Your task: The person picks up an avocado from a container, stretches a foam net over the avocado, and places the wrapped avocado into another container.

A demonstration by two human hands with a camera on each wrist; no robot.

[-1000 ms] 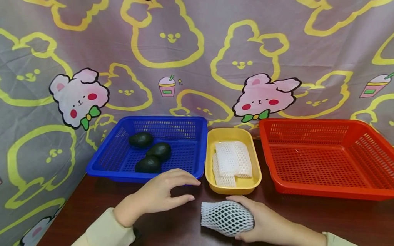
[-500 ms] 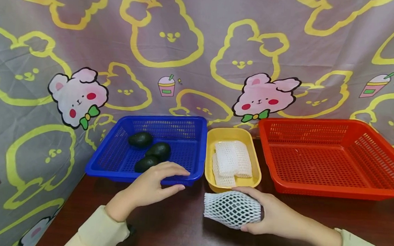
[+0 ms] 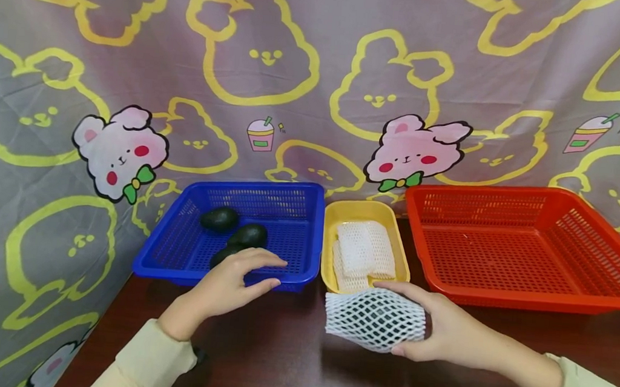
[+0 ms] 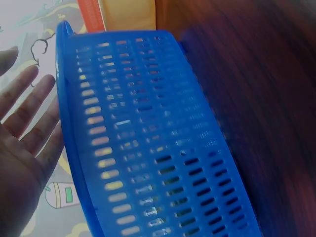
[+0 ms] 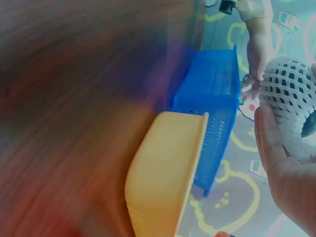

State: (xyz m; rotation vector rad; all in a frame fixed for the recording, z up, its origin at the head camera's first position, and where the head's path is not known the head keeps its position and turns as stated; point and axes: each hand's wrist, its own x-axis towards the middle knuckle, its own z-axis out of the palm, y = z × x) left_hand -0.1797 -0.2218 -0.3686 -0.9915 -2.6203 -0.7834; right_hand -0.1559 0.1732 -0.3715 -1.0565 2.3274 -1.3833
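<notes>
My right hand [image 3: 436,328] grips a dark green avocado in a white foam net sleeve [image 3: 376,320], raised over the table before the yellow tub. The right wrist view shows the net [image 5: 291,84] held between fingers and thumb, with dark skin showing through its mesh. Relaxed and holding nothing, my left hand [image 3: 229,281] hovers at the front rim of the blue basket [image 3: 312,266]. Inside that basket lie bare avocados [image 3: 219,218], one partly hidden by the left fingers. In the left wrist view the left hand [image 4: 24,128] is spread beside the basket's rim.
Between the two baskets stands a yellow tub [image 3: 328,268] with white foam nets [image 3: 362,249] in it. A large red basket [image 3: 504,294] sits at the right. The dark wooden table [image 3: 285,368] ends at a patterned curtain [image 3: 320,67].
My right hand has lifted the netted avocado and carried it slightly right, toward the yellow tub's front edge. The left hand has moved left and back, to the blue basket's front rim.
</notes>
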